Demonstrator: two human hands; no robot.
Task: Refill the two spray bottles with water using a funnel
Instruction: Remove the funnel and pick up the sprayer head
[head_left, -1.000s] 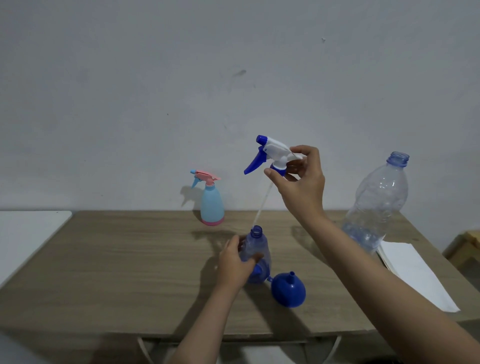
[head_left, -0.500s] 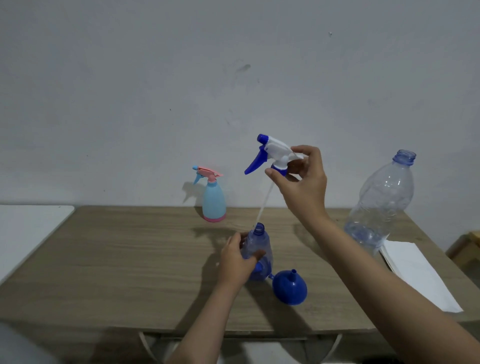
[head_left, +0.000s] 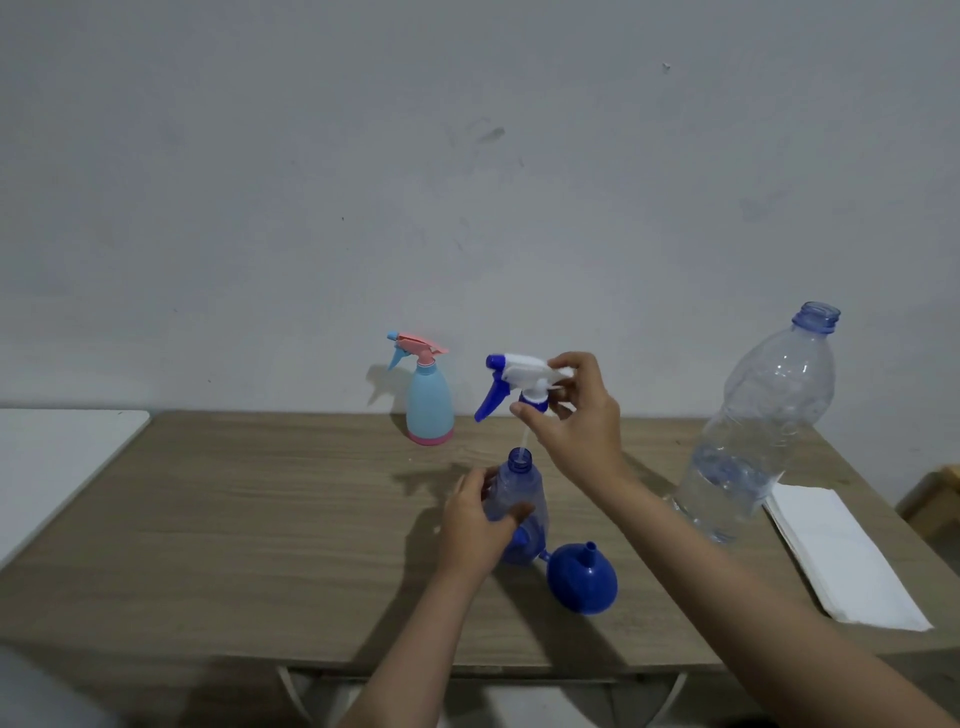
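Nearest the camera, both forearms reach in from the bottom edge over the front of the wooden table (head_left: 234, 545). Blue funnel (head_left: 582, 584) sits mouth-down on the tabletop with its spout up, just right of the blue spray bottle (head_left: 519, 506) and touching or nearly touching its base, hard to tell from this angle. Left hand (head_left: 475, 525) grips that bottle around the body, thumb across the front and fingers wrapped behind; bottle upright on the table, neck open. Right hand (head_left: 579, 415) is above it, fingers and thumb pinching the collar of the white-and-blue trigger head (head_left: 514, 376), nozzle pointing left. Dip tube (head_left: 523, 441) hangs down from the head with its lower end inside the bottle neck; head itself is clear of the neck, not seated. To the right, a large clear water bottle (head_left: 758, 431) stands uncapped and looks partly filled. Beside it, near the right edge, a stack of white paper (head_left: 841, 556) lies flat. Further back, close to the wall (head_left: 467, 182), the light-blue spray bottle (head_left: 428, 410) with pink trigger stands upright, head still on, well apart from both hands. A white surface (head_left: 57, 452) abuts the table on the far left.
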